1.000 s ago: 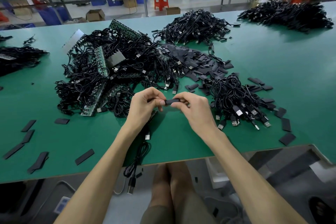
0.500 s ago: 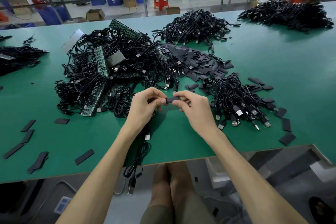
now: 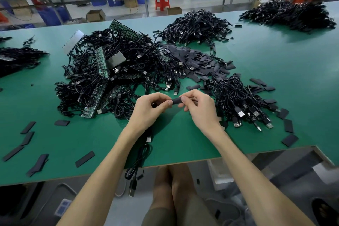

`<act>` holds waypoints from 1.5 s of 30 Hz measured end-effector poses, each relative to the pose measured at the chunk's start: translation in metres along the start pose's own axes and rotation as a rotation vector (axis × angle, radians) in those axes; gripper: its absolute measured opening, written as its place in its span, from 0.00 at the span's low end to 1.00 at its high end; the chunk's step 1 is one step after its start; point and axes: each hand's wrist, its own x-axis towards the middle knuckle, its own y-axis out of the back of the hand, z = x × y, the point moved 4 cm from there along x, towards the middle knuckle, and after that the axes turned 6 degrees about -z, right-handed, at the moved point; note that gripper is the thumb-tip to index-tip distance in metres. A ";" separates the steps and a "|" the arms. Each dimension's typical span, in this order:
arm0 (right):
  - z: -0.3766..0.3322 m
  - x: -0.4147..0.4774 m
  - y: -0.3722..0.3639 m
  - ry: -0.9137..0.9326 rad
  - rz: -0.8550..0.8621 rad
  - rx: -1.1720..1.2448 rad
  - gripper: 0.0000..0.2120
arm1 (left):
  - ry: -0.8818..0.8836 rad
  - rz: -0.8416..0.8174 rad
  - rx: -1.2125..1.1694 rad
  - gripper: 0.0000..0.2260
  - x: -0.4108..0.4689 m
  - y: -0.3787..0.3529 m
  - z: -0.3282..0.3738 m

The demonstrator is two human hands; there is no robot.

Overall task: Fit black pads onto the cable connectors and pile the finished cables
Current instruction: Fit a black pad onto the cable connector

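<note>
**While a cable trails off the table edge, a black pad is pinched between two hands**

Where the two hands meet above the near middle of a green table (image 3: 183, 145), a short black pad (image 3: 176, 100) is held level, clear of the surface. Its left end is pinched by the thumb and forefinger of the left hand (image 3: 148, 110), and its right end by the thumb and forefinger of the right hand (image 3: 200, 110). Only the middle of the pad is left showing between the two thumb tips. The other fingers of both hands are curled inward. Whether a connector sits inside the pad cannot be told.

A black cable (image 3: 141, 156) is seen running from under the left wrist, over the near table edge, with its plugs hanging below. One metal connector (image 3: 149, 139) lies on the table just beneath that wrist.

Just beside the right hand a pile of black USB cables (image 3: 238, 101) is spread, plugs pointing toward the near edge. Behind the left hand a larger tangle of cables (image 3: 110, 79) is mixed with green circuit boards. Between and behind these two a heap of loose black pads (image 3: 198, 62) is scattered, and single pads (image 3: 84, 158) lie apart at the near left.
</note>
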 end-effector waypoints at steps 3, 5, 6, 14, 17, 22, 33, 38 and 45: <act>0.000 0.000 -0.001 0.016 0.003 0.000 0.07 | -0.013 -0.007 0.054 0.02 0.000 0.000 0.001; 0.000 0.000 -0.001 0.025 -0.003 0.009 0.06 | -0.012 0.006 0.048 0.02 0.000 0.002 0.001; 0.000 0.000 -0.002 0.031 -0.007 0.010 0.06 | -0.013 0.014 0.042 0.02 0.000 0.002 0.001; -0.004 -0.001 -0.006 0.092 -0.079 -0.058 0.08 | -0.017 0.040 0.047 0.03 -0.001 0.002 0.003; -0.003 0.000 -0.006 0.076 -0.060 -0.112 0.06 | -0.023 0.054 0.029 0.03 -0.002 0.002 0.004; -0.003 0.001 -0.003 0.042 -0.006 -0.103 0.06 | -0.006 0.034 0.034 0.03 -0.002 0.001 0.001; -0.001 0.002 -0.005 0.028 -0.056 -0.108 0.05 | -0.021 0.032 0.149 0.04 -0.004 0.000 0.010; -0.003 0.000 -0.009 0.050 -0.083 -0.228 0.08 | 0.032 0.004 0.124 0.05 -0.003 0.001 0.008; -0.006 -0.001 -0.007 0.054 -0.069 -0.248 0.06 | 0.101 0.018 0.096 0.06 -0.003 -0.001 0.000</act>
